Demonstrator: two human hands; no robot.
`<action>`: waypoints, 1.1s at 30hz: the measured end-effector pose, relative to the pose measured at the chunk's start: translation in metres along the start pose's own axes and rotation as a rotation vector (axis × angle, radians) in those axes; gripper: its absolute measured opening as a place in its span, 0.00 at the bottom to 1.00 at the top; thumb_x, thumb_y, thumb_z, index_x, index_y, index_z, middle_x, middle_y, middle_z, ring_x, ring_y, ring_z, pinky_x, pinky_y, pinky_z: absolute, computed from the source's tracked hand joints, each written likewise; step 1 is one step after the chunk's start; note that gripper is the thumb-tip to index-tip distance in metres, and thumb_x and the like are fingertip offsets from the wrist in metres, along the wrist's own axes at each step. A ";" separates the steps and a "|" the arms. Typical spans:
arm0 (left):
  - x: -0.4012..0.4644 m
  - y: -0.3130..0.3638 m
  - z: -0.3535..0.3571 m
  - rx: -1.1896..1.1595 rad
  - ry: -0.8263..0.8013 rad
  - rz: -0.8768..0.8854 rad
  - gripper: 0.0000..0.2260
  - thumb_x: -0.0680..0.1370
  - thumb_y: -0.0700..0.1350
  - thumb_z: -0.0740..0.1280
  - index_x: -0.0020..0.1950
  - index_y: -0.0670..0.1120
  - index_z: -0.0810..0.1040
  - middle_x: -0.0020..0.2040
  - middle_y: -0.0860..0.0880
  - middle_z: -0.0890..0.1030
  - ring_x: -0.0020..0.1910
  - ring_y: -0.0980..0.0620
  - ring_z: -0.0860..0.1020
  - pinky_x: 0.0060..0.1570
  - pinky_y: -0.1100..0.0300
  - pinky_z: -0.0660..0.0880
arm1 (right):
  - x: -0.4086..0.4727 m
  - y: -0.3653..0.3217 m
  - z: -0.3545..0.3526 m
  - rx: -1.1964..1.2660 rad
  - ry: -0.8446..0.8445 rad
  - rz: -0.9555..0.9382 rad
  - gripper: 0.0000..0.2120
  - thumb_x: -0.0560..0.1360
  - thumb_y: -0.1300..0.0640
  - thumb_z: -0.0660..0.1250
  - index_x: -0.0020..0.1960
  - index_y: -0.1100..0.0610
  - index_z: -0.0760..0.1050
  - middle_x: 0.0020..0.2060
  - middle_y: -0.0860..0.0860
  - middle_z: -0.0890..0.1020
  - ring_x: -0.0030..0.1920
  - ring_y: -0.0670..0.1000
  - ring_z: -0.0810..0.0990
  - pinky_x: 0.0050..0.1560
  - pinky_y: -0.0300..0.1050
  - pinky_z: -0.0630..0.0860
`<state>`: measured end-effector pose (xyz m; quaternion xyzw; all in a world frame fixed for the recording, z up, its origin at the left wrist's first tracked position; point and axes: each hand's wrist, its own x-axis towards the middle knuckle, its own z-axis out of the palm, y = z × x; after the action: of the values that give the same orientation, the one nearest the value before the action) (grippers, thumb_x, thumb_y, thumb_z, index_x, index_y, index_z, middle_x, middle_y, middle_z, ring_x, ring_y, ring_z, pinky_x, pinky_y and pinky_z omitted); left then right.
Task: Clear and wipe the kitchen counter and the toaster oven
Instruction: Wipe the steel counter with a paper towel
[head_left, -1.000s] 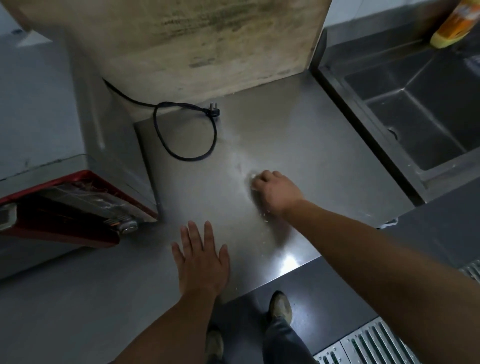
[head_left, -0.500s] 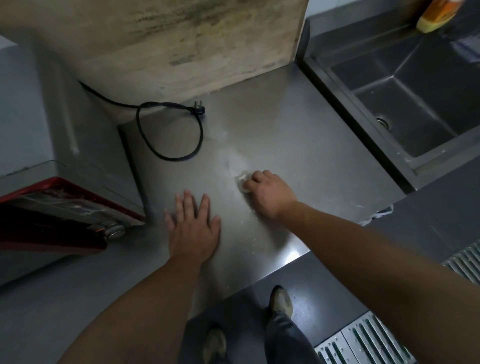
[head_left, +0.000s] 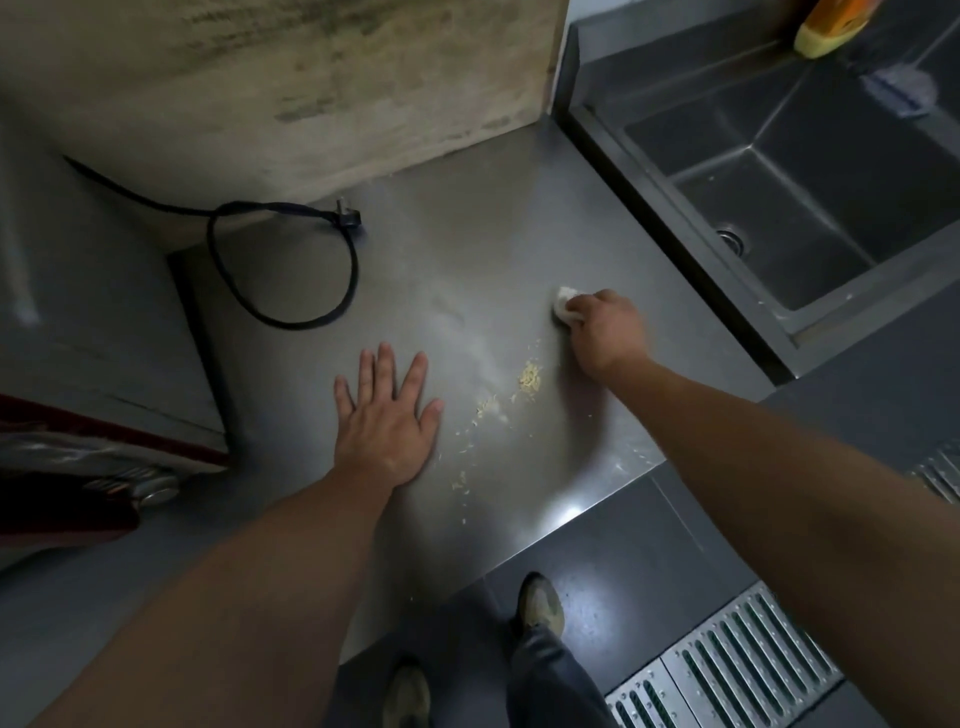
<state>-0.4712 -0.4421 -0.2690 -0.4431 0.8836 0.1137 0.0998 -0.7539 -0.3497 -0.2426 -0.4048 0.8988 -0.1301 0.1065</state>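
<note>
- Bench (head_left: 467, 249), steel, carried pale crumbs (head_left: 530, 375) near its front edge, between both hands.
- Right hand (head_left: 605, 332) gripped a white wad of cloth (head_left: 565, 304), pressed on bench, near sink (head_left: 789, 208) on right.
- Left hand (head_left: 387, 415) lay flat, fingers straight, on bench.
- Toaster oven (head_left: 98, 322) sat at left; black cord (head_left: 291, 270) looped far-left beside it.

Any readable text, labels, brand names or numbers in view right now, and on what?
None can be read.
Yellow-orange plastic bottle by the steel sink: any label too blurred.
Red-trimmed toaster oven: no legible marking.
White wipe in right hand: blank.
</note>
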 end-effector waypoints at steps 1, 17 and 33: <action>0.001 0.000 0.002 0.009 0.012 -0.001 0.30 0.80 0.65 0.42 0.81 0.59 0.40 0.82 0.47 0.39 0.80 0.46 0.36 0.76 0.39 0.39 | -0.007 -0.001 0.006 -0.008 -0.004 -0.029 0.17 0.78 0.59 0.62 0.65 0.55 0.78 0.60 0.60 0.76 0.60 0.64 0.73 0.59 0.48 0.70; 0.001 -0.002 0.004 0.025 0.051 0.004 0.29 0.81 0.64 0.43 0.81 0.60 0.40 0.82 0.47 0.40 0.80 0.46 0.37 0.77 0.41 0.39 | -0.024 0.023 -0.023 0.130 0.144 -0.098 0.15 0.77 0.59 0.65 0.62 0.57 0.80 0.56 0.58 0.78 0.54 0.61 0.79 0.56 0.48 0.73; 0.001 -0.003 0.004 0.009 0.062 -0.004 0.28 0.81 0.62 0.45 0.81 0.60 0.43 0.82 0.47 0.43 0.80 0.47 0.40 0.77 0.41 0.41 | -0.092 -0.043 0.027 0.066 -0.141 -0.315 0.17 0.72 0.57 0.65 0.60 0.55 0.79 0.51 0.58 0.78 0.49 0.62 0.76 0.51 0.49 0.74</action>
<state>-0.4693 -0.4430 -0.2733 -0.4476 0.8859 0.0958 0.0748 -0.6559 -0.3119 -0.2467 -0.5449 0.8099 -0.1459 0.1608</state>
